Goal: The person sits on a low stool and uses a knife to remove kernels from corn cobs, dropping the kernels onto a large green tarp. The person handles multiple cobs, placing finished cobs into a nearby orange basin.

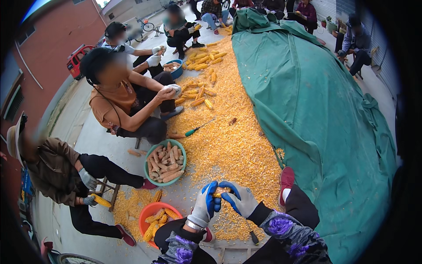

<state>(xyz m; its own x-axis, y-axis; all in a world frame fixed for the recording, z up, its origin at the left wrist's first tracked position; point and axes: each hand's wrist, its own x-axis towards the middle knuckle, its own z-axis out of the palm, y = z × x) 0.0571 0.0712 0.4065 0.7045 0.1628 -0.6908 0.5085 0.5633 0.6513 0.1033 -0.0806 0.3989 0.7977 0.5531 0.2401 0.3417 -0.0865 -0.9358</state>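
Note:
Both my hands wear grey knitted gloves with blue coated palms and fingers. A partly shelled corn cob (221, 192) is held between them, above loose yellow kernels (237, 158) spread on the concrete. My left hand (206, 203) grips its left end; my right hand (240, 198) closes on its right end. Below my left hand, a red-orange basin (142, 219) holds several yellow ears of corn. A dark-handled tool (254, 237) lies among the kernels below my right hand.
A green basin (147, 175) of bare cobs stands ahead left, near a green-handled screwdriver (194, 131). A green tarpaulin (296, 89) covers a large heap on the right. A seated person (115, 102) and others line the left and far sides; one (99, 171) holds an ear.

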